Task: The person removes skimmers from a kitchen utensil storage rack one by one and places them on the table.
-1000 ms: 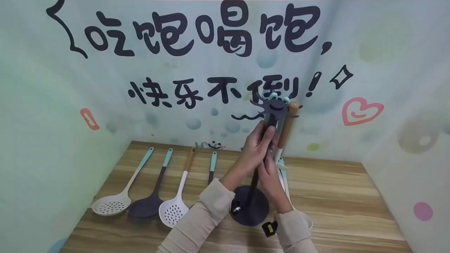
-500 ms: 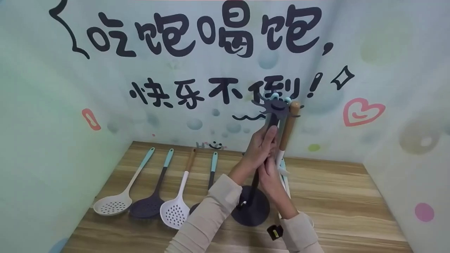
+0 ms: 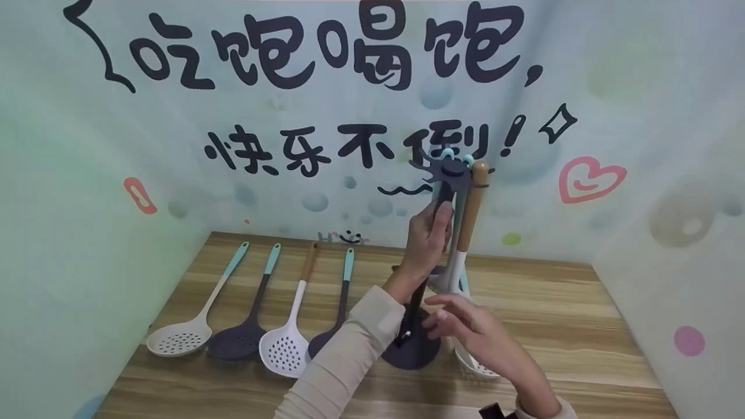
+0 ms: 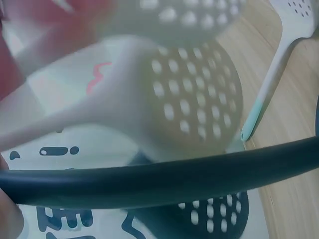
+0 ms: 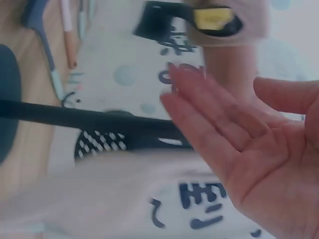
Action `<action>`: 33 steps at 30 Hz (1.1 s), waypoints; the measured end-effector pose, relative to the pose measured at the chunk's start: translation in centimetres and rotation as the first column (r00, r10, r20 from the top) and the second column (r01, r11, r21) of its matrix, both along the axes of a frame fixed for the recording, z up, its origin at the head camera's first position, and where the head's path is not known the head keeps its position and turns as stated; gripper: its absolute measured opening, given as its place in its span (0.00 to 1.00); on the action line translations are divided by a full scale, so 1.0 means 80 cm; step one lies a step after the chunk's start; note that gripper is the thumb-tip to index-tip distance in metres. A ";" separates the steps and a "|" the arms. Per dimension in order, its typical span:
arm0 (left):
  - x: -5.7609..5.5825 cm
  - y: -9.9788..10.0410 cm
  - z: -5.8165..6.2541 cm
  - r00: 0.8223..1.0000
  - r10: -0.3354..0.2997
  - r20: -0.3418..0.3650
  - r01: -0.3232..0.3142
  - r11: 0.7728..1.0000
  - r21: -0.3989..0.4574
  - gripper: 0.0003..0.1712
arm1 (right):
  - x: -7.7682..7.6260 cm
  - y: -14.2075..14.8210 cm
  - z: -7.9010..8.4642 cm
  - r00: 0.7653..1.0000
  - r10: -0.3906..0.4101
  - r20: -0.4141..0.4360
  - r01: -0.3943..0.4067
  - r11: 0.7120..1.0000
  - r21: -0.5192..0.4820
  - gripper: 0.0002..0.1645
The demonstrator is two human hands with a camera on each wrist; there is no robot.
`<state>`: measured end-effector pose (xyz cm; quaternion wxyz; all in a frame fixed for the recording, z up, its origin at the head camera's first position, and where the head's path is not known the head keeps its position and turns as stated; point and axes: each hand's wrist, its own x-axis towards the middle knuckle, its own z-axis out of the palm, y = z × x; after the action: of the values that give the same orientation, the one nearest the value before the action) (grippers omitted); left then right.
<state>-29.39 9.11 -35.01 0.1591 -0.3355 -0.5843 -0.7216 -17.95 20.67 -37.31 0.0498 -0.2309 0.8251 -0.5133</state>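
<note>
My left hand (image 3: 428, 238) grips the upper pole of a dark utensil stand (image 3: 451, 170), whose round base (image 3: 414, 355) is on the table. Several utensils hang from its top; one of them has a wooden handle (image 3: 473, 215). Perforated heads fill the left wrist view: a beige skimmer (image 4: 194, 94) above the dark pole (image 4: 164, 184), a dark skimmer (image 4: 219, 219) below it. Lower and to the right of the pole is my right hand (image 3: 474, 331), holding nothing. In the right wrist view its fingers (image 5: 214, 134) are extended and the palm shows.
Along the wooden table's left side lie several skimmers: beige (image 3: 180, 340), dark (image 3: 238, 343), white (image 3: 284, 352) and another dark one (image 3: 326, 340) partly behind my left sleeve. A white perforated utensil (image 3: 480, 366) lies right of the base. A printed cloth (image 3: 314, 198) stands behind.
My right hand has come off the utensils below my left hand and moved down and right, its fingers spreading. The left hand keeps its grip on the pole.
</note>
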 end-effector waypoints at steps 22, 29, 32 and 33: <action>-0.012 0.011 -0.015 0.996 0.094 -0.007 -0.094 0.996 -0.006 0.44 | -0.042 0.003 -0.038 0.909 -0.399 -0.123 0.380 0.912 -0.152 0.20; 0.006 0.000 0.005 0.993 0.112 -0.026 -0.113 0.994 -0.014 0.49 | -0.044 -0.001 -0.043 0.910 -0.394 -0.127 0.376 0.915 -0.147 0.18; 0.015 -0.004 0.014 0.993 0.112 -0.030 -0.113 0.994 -0.009 0.48 | -0.045 -0.004 -0.044 0.909 -0.394 -0.134 0.375 0.915 -0.147 0.18; 0.016 -0.005 0.015 0.993 0.111 -0.031 -0.112 0.994 -0.008 0.47 | -0.046 -0.004 -0.044 0.909 -0.395 -0.134 0.376 0.915 -0.147 0.18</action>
<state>-28.13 8.74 -33.84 0.2065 -0.3143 -0.6032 -0.7034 -21.59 20.32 -40.86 -0.1333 -0.1063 0.8241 -0.5402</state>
